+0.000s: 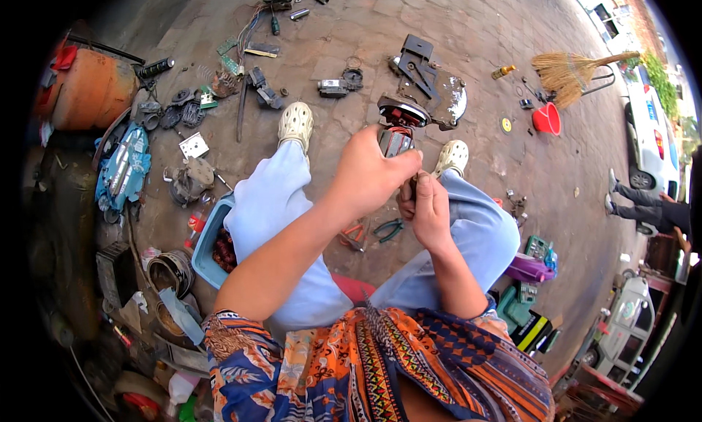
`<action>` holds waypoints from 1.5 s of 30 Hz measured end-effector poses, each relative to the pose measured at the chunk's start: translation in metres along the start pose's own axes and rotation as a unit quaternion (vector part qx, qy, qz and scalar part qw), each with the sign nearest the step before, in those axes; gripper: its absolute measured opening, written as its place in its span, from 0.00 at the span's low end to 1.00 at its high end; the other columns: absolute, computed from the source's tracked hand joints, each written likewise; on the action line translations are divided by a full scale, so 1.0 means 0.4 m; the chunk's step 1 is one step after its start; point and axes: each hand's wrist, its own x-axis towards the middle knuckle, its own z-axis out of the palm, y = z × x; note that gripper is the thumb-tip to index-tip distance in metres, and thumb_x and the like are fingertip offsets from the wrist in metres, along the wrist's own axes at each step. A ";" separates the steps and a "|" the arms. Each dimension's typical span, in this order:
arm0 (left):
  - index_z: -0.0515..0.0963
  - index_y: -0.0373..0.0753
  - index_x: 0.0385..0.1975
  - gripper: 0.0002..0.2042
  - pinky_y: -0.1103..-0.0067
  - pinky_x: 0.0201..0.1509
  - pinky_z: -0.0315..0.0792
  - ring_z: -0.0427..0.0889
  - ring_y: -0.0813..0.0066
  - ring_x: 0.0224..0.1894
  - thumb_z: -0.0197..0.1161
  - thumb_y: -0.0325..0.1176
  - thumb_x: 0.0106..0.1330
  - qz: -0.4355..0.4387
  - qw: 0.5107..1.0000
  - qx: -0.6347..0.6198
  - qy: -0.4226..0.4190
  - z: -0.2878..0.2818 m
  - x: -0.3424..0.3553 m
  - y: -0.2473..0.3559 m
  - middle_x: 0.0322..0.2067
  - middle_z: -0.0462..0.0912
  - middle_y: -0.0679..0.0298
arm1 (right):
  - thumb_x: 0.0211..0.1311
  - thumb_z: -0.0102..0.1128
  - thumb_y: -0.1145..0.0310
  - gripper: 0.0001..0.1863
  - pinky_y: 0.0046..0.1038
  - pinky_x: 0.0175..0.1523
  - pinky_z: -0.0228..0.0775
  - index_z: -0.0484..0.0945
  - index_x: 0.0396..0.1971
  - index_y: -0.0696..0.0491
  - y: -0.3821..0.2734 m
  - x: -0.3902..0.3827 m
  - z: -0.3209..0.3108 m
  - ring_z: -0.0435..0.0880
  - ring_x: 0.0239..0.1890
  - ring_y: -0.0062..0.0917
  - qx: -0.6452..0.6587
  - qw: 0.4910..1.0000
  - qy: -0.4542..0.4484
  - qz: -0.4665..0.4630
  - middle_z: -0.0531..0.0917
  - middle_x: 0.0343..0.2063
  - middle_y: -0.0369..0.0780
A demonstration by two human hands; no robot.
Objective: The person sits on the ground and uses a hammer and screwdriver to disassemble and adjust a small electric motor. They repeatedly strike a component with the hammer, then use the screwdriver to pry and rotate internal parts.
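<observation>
My left hand [369, 170] is closed round a small electric motor part [398, 138] with a grey metal body, reddish windings and a dark round rim at its far end. Just below it, my right hand [428, 211] is closed with its thumb and fingers pressed together at the part's near end. What it pinches is dark, and mostly hidden by the fingers. Both hands are raised between my knees. On the ground beneath lie red-handled pliers [354, 236] and green-handled pliers [388, 230].
Black housing pieces [417, 64] lie ahead, with a motor block [333, 87] to their left. A blue basin [212, 236] stands by my left leg. Scrap parts crowd the left side. Rightward are a straw broom [567, 75], a red bucket [546, 119], a green tool case [516, 306] and another person [643, 206].
</observation>
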 end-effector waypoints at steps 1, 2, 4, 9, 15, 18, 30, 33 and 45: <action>0.75 0.33 0.34 0.10 0.81 0.28 0.69 0.74 0.83 0.25 0.65 0.31 0.57 0.014 0.999 0.048 0.013 -0.004 -0.002 0.006 0.24 0.79 0.66 | 0.75 0.33 0.52 0.23 0.19 0.19 0.46 0.63 0.25 0.54 -0.011 -0.006 -0.004 0.54 0.14 0.15 0.064 0.996 -0.039 0.044 0.60 0.13 0.30; 0.76 0.32 0.36 0.12 0.80 0.32 0.71 0.75 0.82 0.27 0.65 0.30 0.55 0.028 0.995 0.096 0.026 -0.008 -0.005 0.011 0.25 0.80 0.65 | 0.75 0.32 0.50 0.24 0.18 0.18 0.44 0.62 0.24 0.53 -0.021 -0.012 -0.008 0.52 0.13 0.14 0.127 0.985 -0.078 0.087 0.57 0.13 0.29; 0.75 0.30 0.37 0.14 0.79 0.34 0.72 0.76 0.81 0.28 0.66 0.30 0.54 0.025 0.989 0.141 0.034 -0.020 -0.011 0.013 0.27 0.81 0.64 | 0.74 0.28 0.46 0.26 0.17 0.17 0.40 0.60 0.23 0.51 -0.043 -0.018 -0.007 0.47 0.13 0.12 0.208 0.956 -0.135 0.160 0.55 0.12 0.28; 0.75 0.30 0.39 0.14 0.82 0.32 0.71 0.76 0.84 0.27 0.66 0.28 0.54 -0.012 0.993 0.114 -0.001 -0.032 -0.014 0.013 0.27 0.80 0.64 | 0.73 0.30 0.45 0.26 0.17 0.17 0.37 0.59 0.22 0.49 -0.048 -0.029 -0.003 0.46 0.13 0.11 0.346 0.888 -0.170 0.250 0.54 0.12 0.26; 0.71 0.37 0.32 0.12 0.86 0.10 0.55 0.62 0.87 0.11 0.64 0.38 0.59 -0.179 0.944 -0.185 -0.208 -0.042 -0.026 0.017 0.17 0.71 0.70 | 0.72 0.28 0.42 0.28 0.16 0.15 0.37 0.58 0.18 0.47 -0.019 -0.024 -0.033 0.46 0.11 0.11 0.413 0.837 -0.269 0.238 0.55 0.10 0.27; 0.71 0.37 0.33 0.13 0.87 0.10 0.57 0.63 0.87 0.11 0.65 0.38 0.58 -0.122 0.961 -0.145 -0.203 -0.020 -0.039 0.037 0.17 0.72 0.68 | 0.72 0.31 0.43 0.28 0.17 0.16 0.39 0.60 0.18 0.49 -0.029 -0.019 -0.046 0.49 0.12 0.11 0.372 0.865 -0.277 0.191 0.57 0.11 0.27; 0.71 0.37 0.35 0.11 0.87 0.12 0.57 0.65 0.86 0.12 0.64 0.35 0.60 -0.065 0.967 -0.213 -0.125 -0.022 -0.025 0.038 0.18 0.73 0.67 | 0.74 0.37 0.55 0.23 0.20 0.28 0.61 0.70 0.29 0.59 -0.084 -0.030 -0.064 0.68 0.21 0.18 -0.116 0.985 -0.018 -0.128 0.73 0.20 0.35; 0.70 0.37 0.31 0.11 0.87 0.12 0.57 0.65 0.86 0.12 0.62 0.36 0.60 -0.066 0.956 -0.247 -0.147 -0.020 -0.026 0.038 0.18 0.73 0.65 | 0.73 0.41 0.60 0.19 0.22 0.27 0.63 0.71 0.28 0.59 -0.103 -0.038 -0.066 0.71 0.20 0.20 -0.186 0.975 -0.004 -0.122 0.74 0.18 0.37; 0.70 0.37 0.29 0.13 0.87 0.11 0.56 0.62 0.86 0.11 0.60 0.41 0.61 -0.084 0.947 -0.267 -0.161 -0.015 -0.028 0.041 0.17 0.72 0.65 | 0.67 0.49 0.68 0.11 0.28 0.27 0.67 0.73 0.27 0.58 -0.103 -0.036 -0.067 0.77 0.19 0.33 -0.283 0.947 0.024 -0.149 0.76 0.17 0.42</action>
